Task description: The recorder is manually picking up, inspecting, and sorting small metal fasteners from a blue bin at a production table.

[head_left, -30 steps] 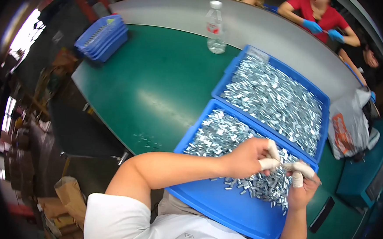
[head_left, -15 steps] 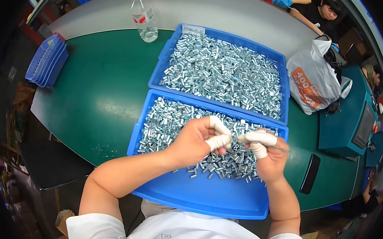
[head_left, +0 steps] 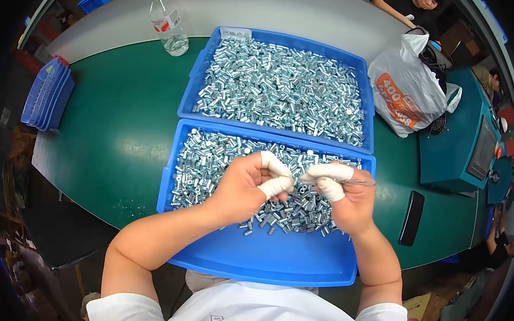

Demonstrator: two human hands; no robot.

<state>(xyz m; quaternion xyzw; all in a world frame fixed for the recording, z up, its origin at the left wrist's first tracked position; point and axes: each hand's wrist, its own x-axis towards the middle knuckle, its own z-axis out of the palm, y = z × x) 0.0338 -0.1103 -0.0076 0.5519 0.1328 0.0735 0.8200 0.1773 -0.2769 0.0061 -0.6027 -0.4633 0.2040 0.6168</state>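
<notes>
Both hands are over the near blue tray, which holds a heap of small silvery metal sleeves. White wrappings cover the thumbs and forefingers. My left hand is closed in a pinch; whatever sits between its fingertips is too small to make out. My right hand is closed on a slim metal tool, its end sticking out past the knuckles. The tool's tip points toward the left fingertips, with a small gap visible. Beyond stands the far blue tray, filled with more such sleeves.
On the green table stand a clear bottle and stacked blue bins at left. At right are a white plastic bag, a black phone and a teal machine. A co-worker sits beyond the grey partition.
The whole view has shifted, so table and trays appear farther left and slightly higher. My hands keep nearly the same pose over the near tray.
</notes>
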